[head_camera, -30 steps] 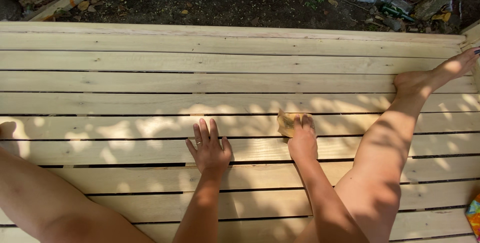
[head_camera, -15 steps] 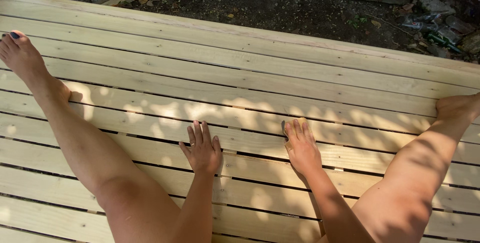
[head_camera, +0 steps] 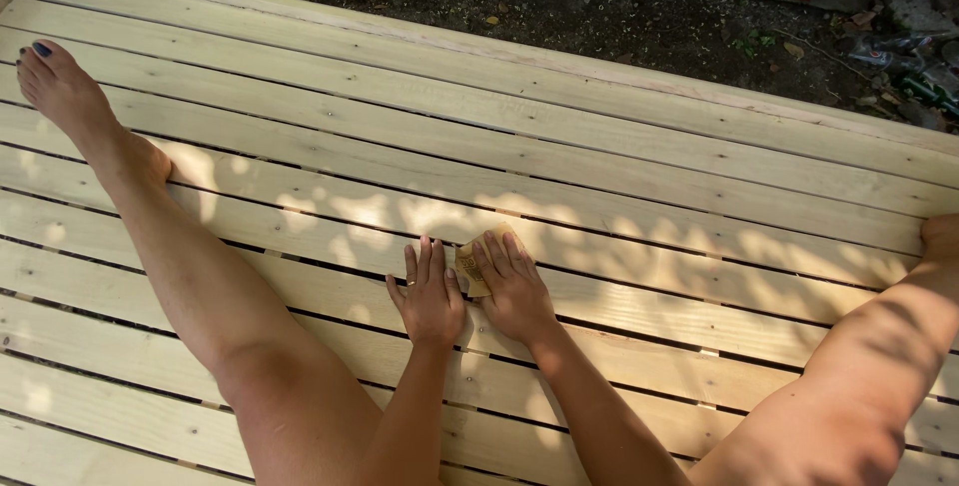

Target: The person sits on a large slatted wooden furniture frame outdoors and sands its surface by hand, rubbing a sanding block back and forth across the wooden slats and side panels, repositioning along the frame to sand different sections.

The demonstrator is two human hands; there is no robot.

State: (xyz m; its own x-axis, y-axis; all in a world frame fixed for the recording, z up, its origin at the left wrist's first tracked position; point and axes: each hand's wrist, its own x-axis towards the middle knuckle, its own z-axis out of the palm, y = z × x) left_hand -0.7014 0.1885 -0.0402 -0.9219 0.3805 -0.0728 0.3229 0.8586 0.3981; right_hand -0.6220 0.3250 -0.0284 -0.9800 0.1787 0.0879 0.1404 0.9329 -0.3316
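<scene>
On the slatted deck, seen from above, parts ordered from largest to smallest:

Deck [head_camera: 619, 161]: pale wooden boards laid side by side with narrow dark gaps between them, running across the whole view; dappled sun and leaf shadow fall over the middle boards.

Ground [head_camera: 639, 16]: dark soil with dry leaves and wood scraps beyond the far edge of the deck; a red object shows at the upper right corner.

Left leg [head_camera: 200, 286]: bare, stretched out over the boards toward the upper left, foot [head_camera: 60, 86] resting on the wood — a seated posture that likely leaves the area between the legs free for the hands.

Right leg [head_camera: 859, 366]: bare, bent outward at the lower right, its foot mostly cut off by the frame edge.

Right hand [head_camera: 514, 286]: palm down, fingers spread and pressed flat over the sanding pad, pinning it to the board rather than clenching it; the flat hold appears to spread pressure across the sheet.

Left hand [head_camera: 430, 291]: open and empty, flat on the same board just beside the pad — apparently bracing the body.

Sanding pad [head_camera: 472, 258]: small tan piece, lying on a sunlit central board, mostly covered by the right fingers.
</scene>
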